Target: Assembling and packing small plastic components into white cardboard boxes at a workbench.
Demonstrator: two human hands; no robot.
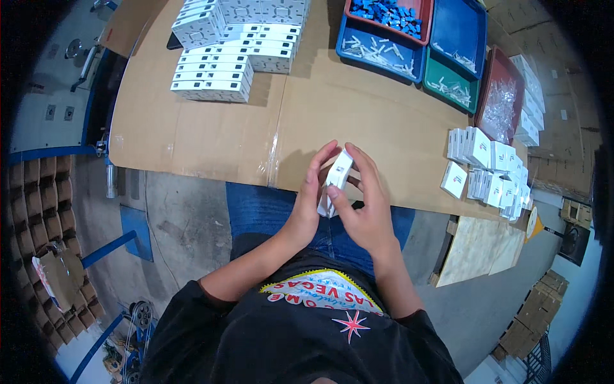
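Between both hands, just over the near edge of the cardboard-covered table [211, 137], a slim white box [339, 170] stands tilted. My left hand [308, 198] is closed along its left side, with the fingertips near the top. From the right, my right hand [369, 205] grips the same box, its thumb pressed on the front face. A pale flap or edge shows at the lower end of the box; what lies inside is hidden.
Stacked white boxes [214, 80] stand at the back left. Back right are a blue tray [403, 73] of white sticks, a red tray [424, 13] of blue pieces, a green tray [448, 101] and a dark red tray [489, 70] of clear pieces. Several small white packs [476, 150] lie at right.
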